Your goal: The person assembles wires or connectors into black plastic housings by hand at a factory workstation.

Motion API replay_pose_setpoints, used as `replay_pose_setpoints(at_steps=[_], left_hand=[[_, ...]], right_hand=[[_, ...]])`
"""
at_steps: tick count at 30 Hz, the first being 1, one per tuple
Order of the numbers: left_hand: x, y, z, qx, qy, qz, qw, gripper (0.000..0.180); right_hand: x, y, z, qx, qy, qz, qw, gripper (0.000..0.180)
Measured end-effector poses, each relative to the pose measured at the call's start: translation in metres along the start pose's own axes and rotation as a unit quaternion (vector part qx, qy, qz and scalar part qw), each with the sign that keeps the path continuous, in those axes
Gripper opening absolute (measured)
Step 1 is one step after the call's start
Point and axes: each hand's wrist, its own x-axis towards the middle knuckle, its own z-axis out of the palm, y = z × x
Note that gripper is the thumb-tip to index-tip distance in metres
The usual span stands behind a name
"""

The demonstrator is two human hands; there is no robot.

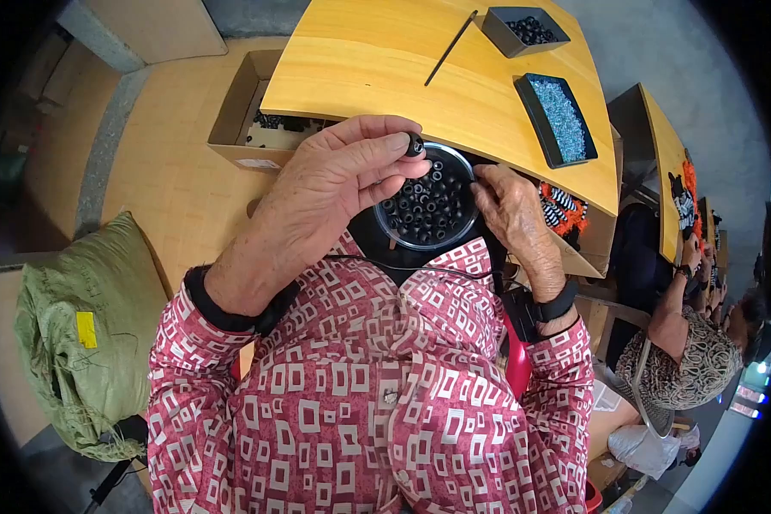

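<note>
My left hand [332,171] is closed in a pinch, with a small black ring-like piece [415,146] between thumb and forefinger. It hovers over the upper left part of a round bowl [421,247] with a pale, shiny rim. Many small black rings [428,210] with hollow centres fill the bowl, which sits at my lap by the table edge. My right hand [516,206] holds the bowl's right rim, thumb against the edge and fingers bent round the outside; its fingertips are partly hidden.
A yellow wooden table [351,68] carries a black tray of clear bits [563,163], a box of black pieces [505,41] and a thin black stick [451,50]. Below are cardboard boxes [247,154]. A green sack [94,291] stands left; a co-worker [685,360] sits right.
</note>
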Motion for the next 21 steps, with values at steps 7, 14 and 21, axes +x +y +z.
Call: replay_pose_setpoints(at_steps=[7,14,21], left_hand=[[-0.001,0.006,-0.003,0.007,0.005,0.002,1.000,0.026],[-0.008,0.015,0.000,-0.021,0.011,0.029,0.999,0.026],[-0.009,0.018,-0.002,-0.028,-0.010,0.043,0.999,0.028]], right_hand=[[0.005,0.002,0.018,0.122,-0.076,0.135,0.980,0.015],[-0.001,0.007,0.000,0.410,-0.118,0.265,0.865,0.012],[-0.008,-0.001,0.003,0.461,-0.081,0.256,0.846,0.016]])
